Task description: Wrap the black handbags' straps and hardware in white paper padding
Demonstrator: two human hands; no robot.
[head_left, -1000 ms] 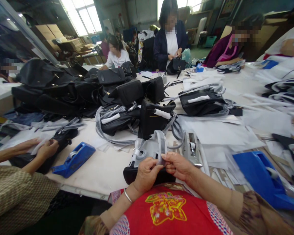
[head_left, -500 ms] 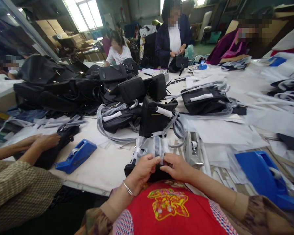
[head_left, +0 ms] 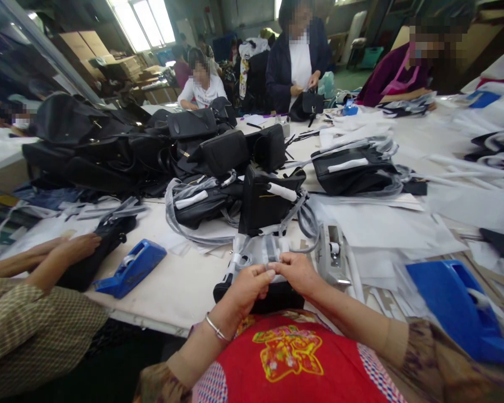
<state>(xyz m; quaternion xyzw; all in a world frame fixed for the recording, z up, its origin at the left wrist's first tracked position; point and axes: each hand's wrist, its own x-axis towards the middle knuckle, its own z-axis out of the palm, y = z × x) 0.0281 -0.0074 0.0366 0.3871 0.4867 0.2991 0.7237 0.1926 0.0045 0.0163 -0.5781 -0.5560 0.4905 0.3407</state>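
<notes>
A black handbag (head_left: 235,290) stands at the table's near edge in front of me, its top and strap covered in grey-white wrapping (head_left: 258,249). My left hand (head_left: 250,285) and my right hand (head_left: 299,272) meet over the bag, fingertips pinched together on the wrapped strap. Both hands are closed on that wrapping. What lies under the fingers is hidden.
A grey tape dispenser (head_left: 331,253) sits right of the bag, a blue one (head_left: 457,302) at far right, another blue one (head_left: 131,267) at left. A co-worker's hands (head_left: 63,252) rest on a black bag at left. Wrapped and unwrapped black bags (head_left: 201,157) pile across the table; several people work opposite.
My hands lowered the raised loop of wrapped strap down onto the bag's top and drew closer together. The co-worker's hands shifted slightly on their bag.
</notes>
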